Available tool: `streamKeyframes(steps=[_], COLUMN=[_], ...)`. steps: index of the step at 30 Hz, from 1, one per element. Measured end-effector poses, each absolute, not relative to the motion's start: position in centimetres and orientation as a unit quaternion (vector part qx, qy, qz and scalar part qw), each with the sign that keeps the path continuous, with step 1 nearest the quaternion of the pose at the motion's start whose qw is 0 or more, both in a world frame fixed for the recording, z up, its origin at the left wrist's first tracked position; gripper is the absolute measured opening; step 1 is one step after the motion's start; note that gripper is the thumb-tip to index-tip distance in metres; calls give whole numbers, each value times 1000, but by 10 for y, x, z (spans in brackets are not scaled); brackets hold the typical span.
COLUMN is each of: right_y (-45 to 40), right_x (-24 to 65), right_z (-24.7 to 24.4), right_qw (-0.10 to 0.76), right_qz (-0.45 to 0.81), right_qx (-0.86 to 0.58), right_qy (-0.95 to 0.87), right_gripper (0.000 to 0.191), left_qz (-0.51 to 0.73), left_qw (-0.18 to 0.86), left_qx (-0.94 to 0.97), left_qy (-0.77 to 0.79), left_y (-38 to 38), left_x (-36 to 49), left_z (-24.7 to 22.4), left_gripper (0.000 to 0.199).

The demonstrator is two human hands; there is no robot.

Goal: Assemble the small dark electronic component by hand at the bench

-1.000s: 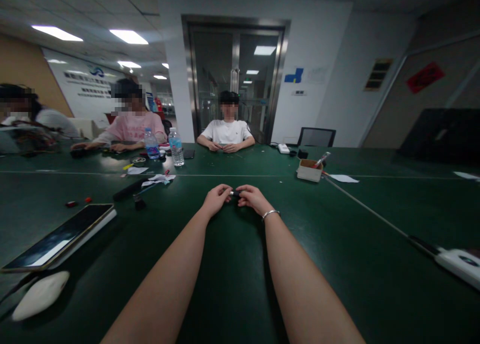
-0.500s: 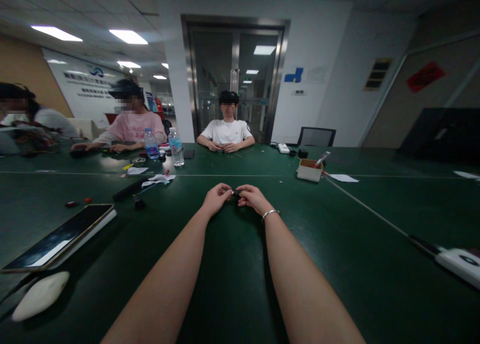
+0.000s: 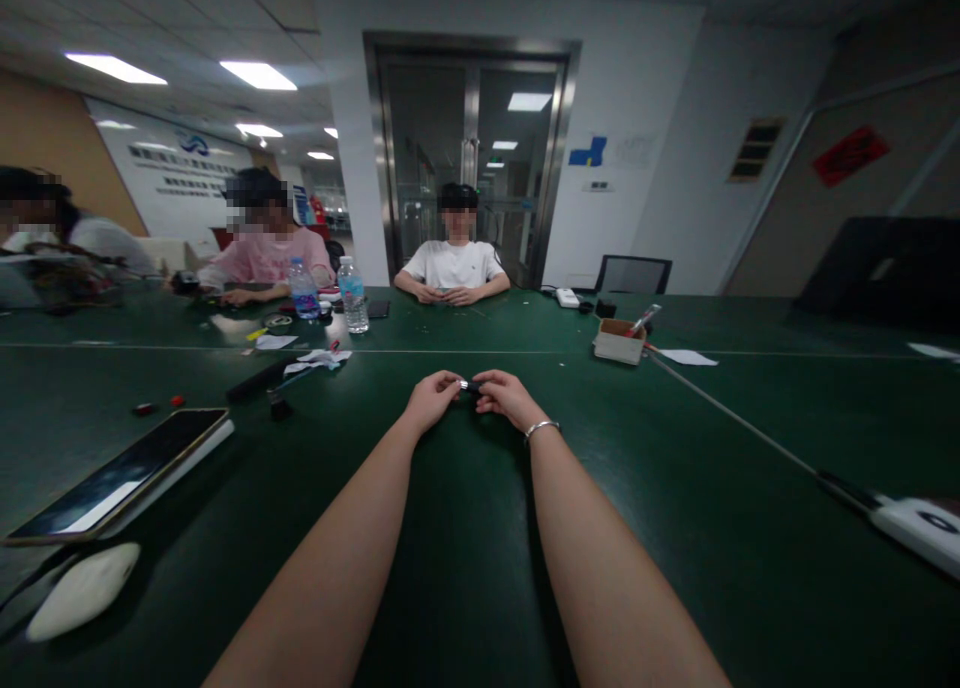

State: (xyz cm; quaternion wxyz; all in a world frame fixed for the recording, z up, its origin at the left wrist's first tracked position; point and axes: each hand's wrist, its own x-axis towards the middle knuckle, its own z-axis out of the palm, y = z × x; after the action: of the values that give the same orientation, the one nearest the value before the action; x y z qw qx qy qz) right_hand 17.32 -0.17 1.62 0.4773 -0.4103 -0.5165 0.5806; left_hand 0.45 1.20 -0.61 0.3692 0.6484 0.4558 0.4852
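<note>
A small black stick with a shiny silver end (image 3: 471, 387), perhaps a USB flash drive, is held just above the green table (image 3: 465, 528) between my two hands. My left hand (image 3: 433, 400) pinches it at the silver end, fingertips closed. On the black end, the thumb and fingers of my right hand (image 3: 511, 398) are closed too; a silver bracelet circles that wrist. The fingers partly cover the piece, so its exact kind is hard to make out.
To the left lie a phone (image 3: 127, 473) on a white box, a pale mouse-shaped object (image 3: 84, 590) and paper scraps (image 3: 319, 358). Two water bottles (image 3: 352, 296) stand farther back. On the right are a small carton (image 3: 619, 342) and a corded white power strip (image 3: 919, 528). Co-workers sit across the table.
More of the silver end shows between my fingers; my hands have barely moved. Across the table, the co-worker in pink has raised a dark object from the tabletop.
</note>
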Motion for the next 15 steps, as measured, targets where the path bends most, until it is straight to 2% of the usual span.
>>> streamKeyframes(steps=[5, 15], right_y=[0, 0], right_x=[173, 173], right_z=[15, 15], right_qw=[475, 473], right_qz=[583, 579], right_qx=[-406, -414], right_qy=[-519, -519], right_gripper=[18, 20], left_qz=[499, 494], left_qw=[341, 371], left_qx=[660, 637], left_qy=[446, 460], left_y=[11, 13], left_x=[3, 3], left_z=[-5, -6], left_gripper=[26, 26])
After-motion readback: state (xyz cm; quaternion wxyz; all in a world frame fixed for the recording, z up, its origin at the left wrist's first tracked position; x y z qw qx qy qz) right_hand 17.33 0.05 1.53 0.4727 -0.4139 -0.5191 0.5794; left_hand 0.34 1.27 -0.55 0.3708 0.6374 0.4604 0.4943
